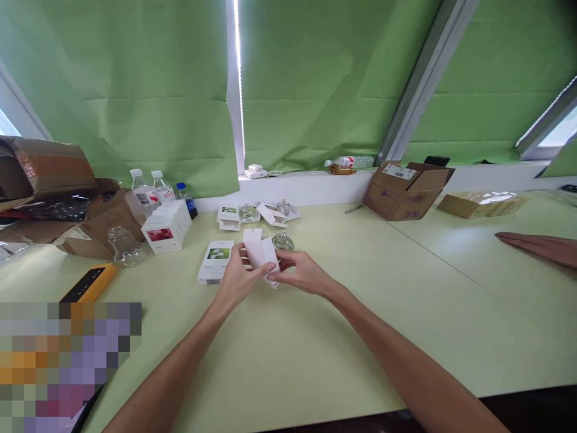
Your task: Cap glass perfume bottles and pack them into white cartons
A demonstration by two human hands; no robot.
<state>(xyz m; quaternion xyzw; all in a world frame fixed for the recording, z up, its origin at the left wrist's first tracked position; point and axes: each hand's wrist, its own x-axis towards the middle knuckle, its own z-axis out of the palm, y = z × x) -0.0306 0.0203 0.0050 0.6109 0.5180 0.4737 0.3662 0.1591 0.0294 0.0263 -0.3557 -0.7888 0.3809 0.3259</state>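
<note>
Between my two hands, above the table, is a small white carton with its top flaps standing up. My left hand closes around its left side, the thumb pressed across the front. On the other side my right hand grips the carton's lower right edge. Just behind it stands a round clear glass bottle, partly hidden by the carton. A flat white box with a green flower picture lies left of my left hand. Farther back are an opened carton, another glass bottle and a tilted carton.
At the left stand a stack of white boxes, plastic bottles, a clear jar, a yellow-and-black device and torn cardboard boxes. A brown cardboard box and a plastic-wrapped pack sit at the back right.
</note>
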